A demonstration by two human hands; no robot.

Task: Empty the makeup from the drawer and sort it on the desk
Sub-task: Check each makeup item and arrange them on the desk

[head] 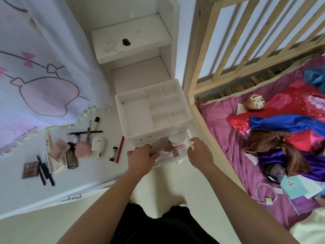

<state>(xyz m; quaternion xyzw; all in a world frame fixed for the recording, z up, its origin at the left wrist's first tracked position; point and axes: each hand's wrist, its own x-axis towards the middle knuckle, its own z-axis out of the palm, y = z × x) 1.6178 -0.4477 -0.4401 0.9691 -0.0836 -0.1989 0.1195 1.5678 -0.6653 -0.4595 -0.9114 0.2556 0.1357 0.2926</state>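
Emptying step: the clear drawer (177,156) stands pulled out from the bottom of the white organiser (153,110), at the desk's front edge, with makeup left inside
Left hand (140,156): fingers curled round the drawer's left front corner, lying against a flat grey case (159,145); whether it also grasps the case I cannot tell
Right hand (199,151): grasping the drawer's right side, fingers wrapped over the wall
Inside the drawer: the grey case leaning on the left, a round white-topped compact (177,139) at the back, a small pink item (175,149) near the middle
Already on the desk (98,171): an eyeshadow palette (30,168) and black pencils (46,170) to the far left, a pink round case (83,149) just beside a white oval case (98,147), a red pencil (120,149) nearest the organiser
Doing it well: keep the drawer level with both hands, since it overhangs the floor; draw it straight out so the organiser does not tip or slide
Next move, as I judge it: carry the drawer left over bare desk before lifting pieces out one at a time
Sorting: lay palettes and cases with their like, pencils alongside pencils
Risk: the leaning grey case could slip out if the drawer tilts left
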